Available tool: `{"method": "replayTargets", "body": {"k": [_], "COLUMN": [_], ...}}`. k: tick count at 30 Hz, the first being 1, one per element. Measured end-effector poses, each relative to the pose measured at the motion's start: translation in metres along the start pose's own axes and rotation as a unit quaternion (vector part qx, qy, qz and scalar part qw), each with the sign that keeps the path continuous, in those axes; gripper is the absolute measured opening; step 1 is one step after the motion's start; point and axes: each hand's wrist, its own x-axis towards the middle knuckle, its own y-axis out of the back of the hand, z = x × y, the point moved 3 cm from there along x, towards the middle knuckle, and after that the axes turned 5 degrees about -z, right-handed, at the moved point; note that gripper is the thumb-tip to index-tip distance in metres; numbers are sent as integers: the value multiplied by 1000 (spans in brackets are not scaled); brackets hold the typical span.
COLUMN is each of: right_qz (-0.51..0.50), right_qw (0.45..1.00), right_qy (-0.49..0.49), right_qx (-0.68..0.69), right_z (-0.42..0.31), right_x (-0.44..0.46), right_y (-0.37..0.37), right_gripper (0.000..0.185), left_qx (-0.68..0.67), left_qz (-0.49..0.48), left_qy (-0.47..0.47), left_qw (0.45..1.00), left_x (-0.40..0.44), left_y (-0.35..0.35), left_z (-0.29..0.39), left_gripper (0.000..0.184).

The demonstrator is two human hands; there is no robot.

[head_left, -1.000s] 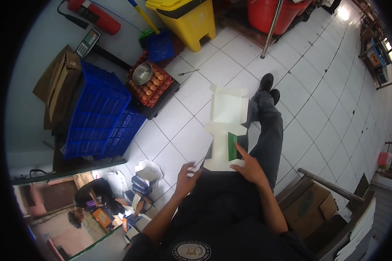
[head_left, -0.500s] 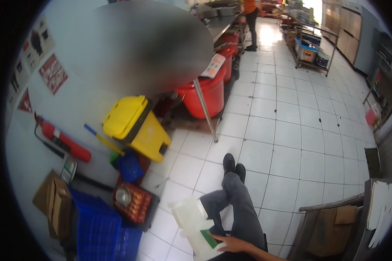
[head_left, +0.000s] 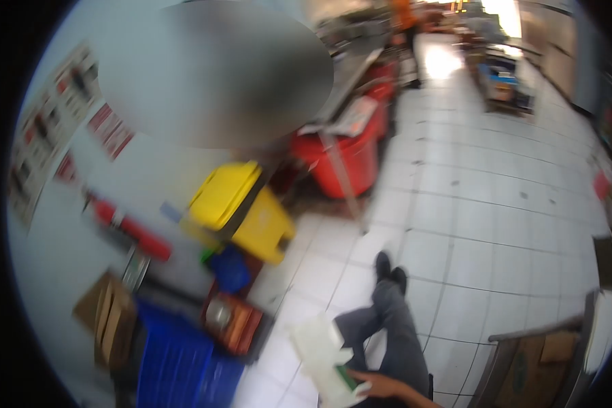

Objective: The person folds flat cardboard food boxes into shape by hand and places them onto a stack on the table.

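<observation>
A flat, unfolded white cardboard carton [head_left: 317,345] with a cut, notched edge lies over my lap at the bottom centre. Its green patch [head_left: 346,378] sits beside my fingers. My right hand [head_left: 379,385] comes in from the lower right, its fingers closed on the carton's right side near the green patch. My left hand is out of view. Below the camera my legs [head_left: 391,316] stretch forward over the floor, in grey trousers and dark shoes. Motion blurs the finger details.
To the left stand blue crates [head_left: 173,360], a brown cardboard box [head_left: 109,319], a yellow pedal bin [head_left: 228,197] and a fire extinguisher [head_left: 130,228]. Red tubs [head_left: 340,163] sit under a metal table. Far ahead is a person in orange [head_left: 404,17]. A framed cardboard panel [head_left: 537,374] stands lower right.
My view has swung left, so the surroundings appear shifted to the right and slightly down, with more blur. My right hand remains on the carton.
</observation>
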Motion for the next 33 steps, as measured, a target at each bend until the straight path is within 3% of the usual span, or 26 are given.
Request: {"method": "replayTargets", "body": {"k": [2, 4, 6, 7, 8, 10, 13, 16, 17, 20, 22, 23, 26, 28, 29, 31, 32, 33], "right_qz": [-24, 29, 36, 54, 42, 33, 68, 103, 58, 46, 38, 44, 40, 43, 41, 38, 42, 40], "right_qw": [994, 989, 974, 982, 979, 980, 986, 982, 979, 980, 990, 979, 983, 976, 969, 978, 981, 984], "right_qy": [-82, -143, -223, -180, -199, -194, -151, -152, -187, -161, -123, -187, -90, -185, -229, -154, -121, -138], "right_qx": [66, -36, 29, 21, -17, -14, -35, -48, -62, -110, -59, -72, -156, -105, -82, -135, -146, -103], "right_z": [-9, -37, -49, -70, -72, -58, -99, -85, -83, -50, -66, -93, -85, -114, -127, -116, -107, -124], "right_x": [-3, -8, -8, -9, -8, -12, -3, -9, -9, -16, -13, -12, -13, -17, -13, -13, -16, -15], "right_y": [7, 16, 21, 16, 18, 13, -8, -9, -6, 4, -4, -13, -11, -24, -30, -16, -21, -35], "right_gripper": [80, 69, 61, 50, 45, 44, 52, 68, 77, 79, 79, 79, 77, 77, 76, 75, 74, 74], "left_qx": [8, 19, 22, 24, 20, 9, 6, 8, 7, 7, 5, 5, -33, -124, -74, 29, 212, 219], "left_qz": [-15, -40, -61, -72, -87, -111, -141, -165, -170, -160, -146, -147, -179, -241, -261, -291, -93, 0], "left_qy": [-3, -20, -37, -47, -56, -76, -115, -166, -188, -260, -233, -180, -63, -35, -37, -45, -89, -104], "left_qw": [1000, 999, 997, 996, 994, 991, 983, 972, 967, 952, 961, 973, 981, 962, 962, 955, 969, 970], "left_x": [-23, -35, -53, -62, -72, -87, -95, -100, -102, -97, -75, -59, -28, -59, -37, 32, -34, -36], "left_y": [-15, -28, -45, -56, -66, -83, -97, -120, -128, -151, -173, -187, -196, -155, -156, -141, -67, -39], "left_z": [-29, -49, -66, -76, -83, -97, -119, -137, -143, -165, -188, -203, -223, -194, -199, -192, -127, -96], "left_gripper": [27, 27, 27, 27, 27, 27, 27, 27, 27, 27, 27, 28, 31, 33, 33, 32, 31, 31]}}
